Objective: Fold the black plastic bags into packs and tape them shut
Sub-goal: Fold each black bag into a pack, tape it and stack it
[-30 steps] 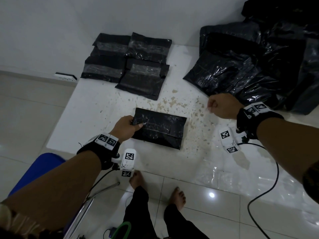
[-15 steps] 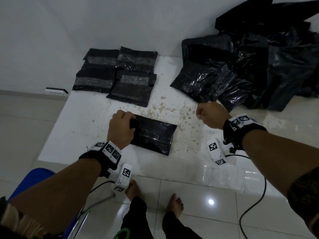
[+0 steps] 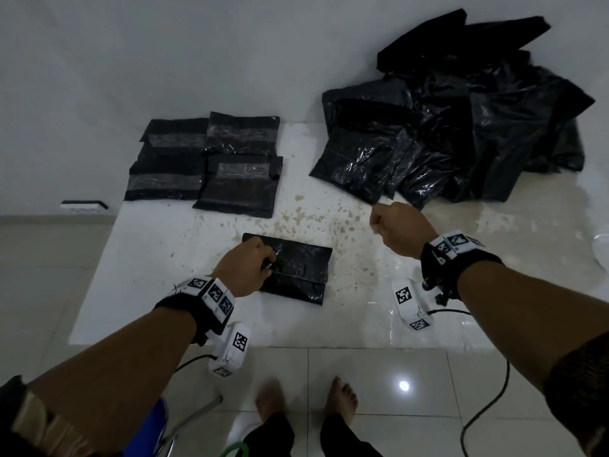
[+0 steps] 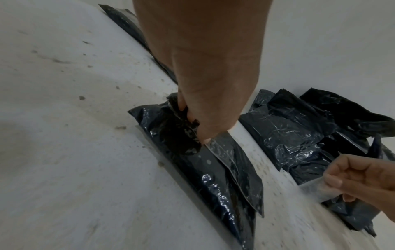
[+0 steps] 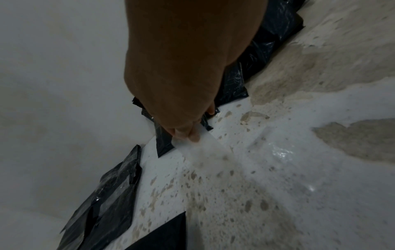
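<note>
A folded black pack (image 3: 296, 272) lies on the white table (image 3: 158, 245) in front of me. My left hand (image 3: 247, 265) curls over its left end, and its fingertips (image 4: 203, 137) pin the crumpled plastic and one end of a clear tape strip (image 4: 310, 191). The strip runs to the right over the pack. My right hand (image 3: 392, 225) is a fist above the table, right of the pack, pinching the strip's other end (image 5: 205, 152). In the head view the tape is barely visible.
Several taped packs (image 3: 211, 159) lie at the back left by the wall. A heap of loose black bags (image 3: 461, 136) fills the back right. A wall socket (image 3: 84, 206) sits left of the table. Near my feet are a blue chair (image 3: 158, 423) and cables (image 3: 487, 407).
My left hand has gone from lying on the pack's upper left corner to curling over its left end. The right fist has drifted slightly toward the pack. The head view has tilted.
</note>
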`<state>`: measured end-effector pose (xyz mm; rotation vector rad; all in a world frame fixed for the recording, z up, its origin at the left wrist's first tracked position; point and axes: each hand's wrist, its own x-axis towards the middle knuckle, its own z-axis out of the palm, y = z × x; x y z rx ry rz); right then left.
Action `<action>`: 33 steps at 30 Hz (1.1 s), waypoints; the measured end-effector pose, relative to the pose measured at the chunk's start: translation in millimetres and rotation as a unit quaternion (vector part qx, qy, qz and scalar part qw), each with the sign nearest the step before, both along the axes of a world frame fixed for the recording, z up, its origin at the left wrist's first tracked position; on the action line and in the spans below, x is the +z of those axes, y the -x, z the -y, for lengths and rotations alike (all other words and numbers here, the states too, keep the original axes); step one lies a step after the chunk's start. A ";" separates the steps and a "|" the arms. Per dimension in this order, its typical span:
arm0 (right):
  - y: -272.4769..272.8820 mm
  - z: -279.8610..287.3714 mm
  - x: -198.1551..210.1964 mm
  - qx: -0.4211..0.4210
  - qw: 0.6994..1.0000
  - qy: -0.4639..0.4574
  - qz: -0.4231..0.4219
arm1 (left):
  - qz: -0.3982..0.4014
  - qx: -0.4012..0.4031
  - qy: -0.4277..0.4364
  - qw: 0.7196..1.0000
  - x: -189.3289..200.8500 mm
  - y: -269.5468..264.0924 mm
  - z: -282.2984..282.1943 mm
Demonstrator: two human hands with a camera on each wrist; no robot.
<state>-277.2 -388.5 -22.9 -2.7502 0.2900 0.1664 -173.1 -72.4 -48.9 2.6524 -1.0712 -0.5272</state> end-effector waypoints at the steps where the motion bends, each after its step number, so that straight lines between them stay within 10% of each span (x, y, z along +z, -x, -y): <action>1: 0.9 -1.7 3.6 -0.011 1.000 0.002 0.006 | -0.008 0.000 0.000 1.000 1.0 -1.4 0.7; 12: 1.4 -36.3 64.7 -0.060 0.996 0.006 0.072 | -0.202 0.019 0.021 0.979 7.5 -20.8 -9.4; 33: -28.7 -152.0 82.7 -0.212 0.904 -0.344 0.139 | -0.515 0.175 0.201 0.814 17.1 -35.7 -38.7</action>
